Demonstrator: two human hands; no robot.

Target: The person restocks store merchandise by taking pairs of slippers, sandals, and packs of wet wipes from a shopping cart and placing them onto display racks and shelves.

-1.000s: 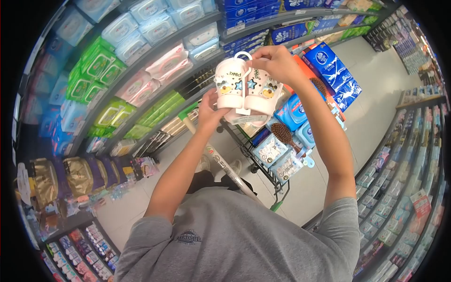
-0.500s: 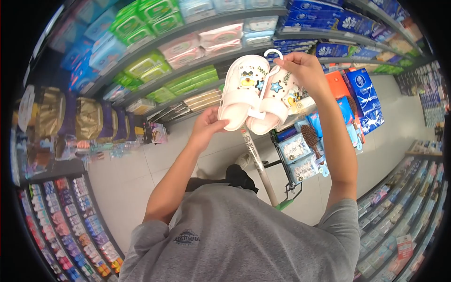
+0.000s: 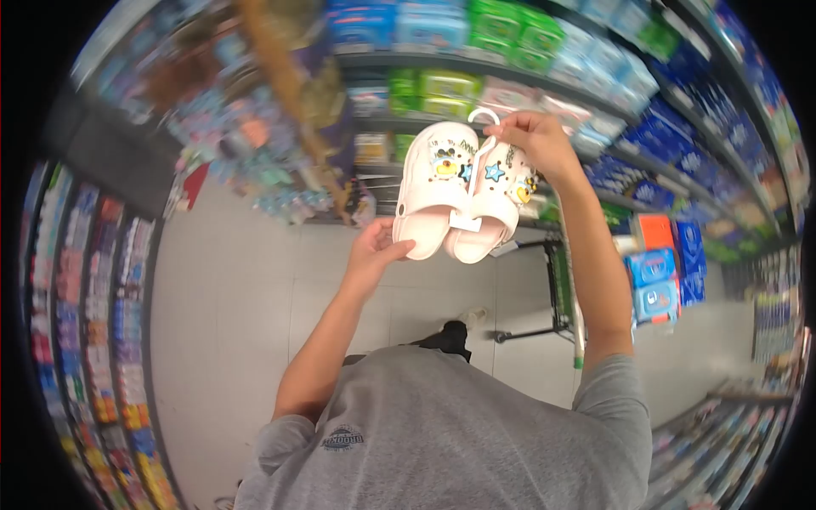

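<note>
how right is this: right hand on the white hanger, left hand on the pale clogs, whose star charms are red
Only the colour is wrong: the head view shows blue star charms on the pale clogs. The right hand is indeed on the white hanger, the left hand on the clogs.

Pale pink clogs (image 3: 438, 183) on a white hanger (image 3: 484, 116) between both hands (image 3: 374, 255).

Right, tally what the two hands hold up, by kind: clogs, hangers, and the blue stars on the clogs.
Pale pink clogs: 2
White hanger: 1
Blue stars: 2
Total: 5
</note>
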